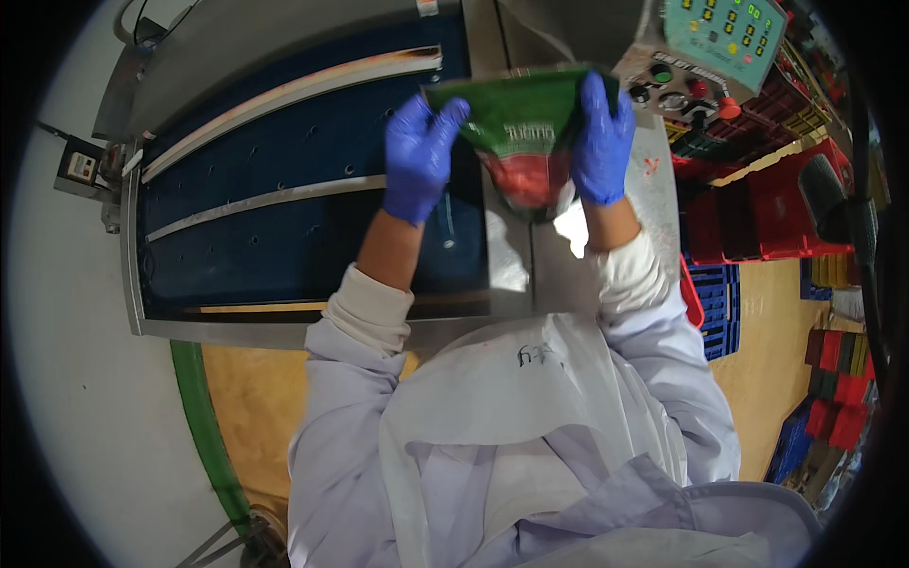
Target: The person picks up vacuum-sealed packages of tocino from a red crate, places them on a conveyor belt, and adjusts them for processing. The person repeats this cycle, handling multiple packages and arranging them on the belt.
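A green printed plastic pouch (pixel 522 106) with reddish contents at its narrower end hangs between my two blue-gloved hands. My left hand (pixel 425 153) pinches one upper corner between thumb and fingers. At the opposite corner, my right hand (pixel 603 138) grips the pouch, its fingers lying over the front. The pouch is held up over the metal edge of a machine with a dark blue perforated bed (pixel 284 213). Across that bed run a pale strip (pixel 266 202) and a light bar with brown-stained end (pixel 298 92).
A control panel (pixel 724 35) with lit digits and a red knob (pixel 728 108) stands at the upper right. Red crates (pixel 767 206) and a blue plastic pallet (pixel 714 305) lie to the right. The machine's steel rim (pixel 234 334) crosses before me.
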`<state>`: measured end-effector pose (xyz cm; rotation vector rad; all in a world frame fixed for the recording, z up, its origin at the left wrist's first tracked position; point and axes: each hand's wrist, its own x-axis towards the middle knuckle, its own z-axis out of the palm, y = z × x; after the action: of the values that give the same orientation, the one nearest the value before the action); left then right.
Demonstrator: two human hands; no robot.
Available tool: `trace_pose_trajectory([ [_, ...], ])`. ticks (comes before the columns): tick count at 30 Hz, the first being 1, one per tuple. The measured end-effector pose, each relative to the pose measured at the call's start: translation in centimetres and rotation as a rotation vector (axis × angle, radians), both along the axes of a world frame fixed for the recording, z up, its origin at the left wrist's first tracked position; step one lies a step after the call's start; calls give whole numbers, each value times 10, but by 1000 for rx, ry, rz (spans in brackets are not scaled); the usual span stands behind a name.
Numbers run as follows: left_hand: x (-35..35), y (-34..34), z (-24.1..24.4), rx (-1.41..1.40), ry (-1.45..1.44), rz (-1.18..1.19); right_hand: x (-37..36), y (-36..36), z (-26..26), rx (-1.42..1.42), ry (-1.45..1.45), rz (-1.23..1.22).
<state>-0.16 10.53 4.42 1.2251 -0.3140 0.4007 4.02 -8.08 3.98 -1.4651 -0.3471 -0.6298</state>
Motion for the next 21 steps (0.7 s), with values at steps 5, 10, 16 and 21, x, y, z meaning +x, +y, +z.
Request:
trace_pose_trajectory([
  [5, 18, 103, 41, -17, -72, 48, 45, 89, 32, 180, 92, 394],
  [10, 22, 189, 32, 182, -25, 116, 35, 179, 13, 402, 208, 507],
  [16, 49, 246, -31, 199, 291, 321, 83, 235, -59, 54, 439, 365],
  [21, 132, 264, -69, 268, 531, 382, 150, 251, -94, -299, 479, 48],
])
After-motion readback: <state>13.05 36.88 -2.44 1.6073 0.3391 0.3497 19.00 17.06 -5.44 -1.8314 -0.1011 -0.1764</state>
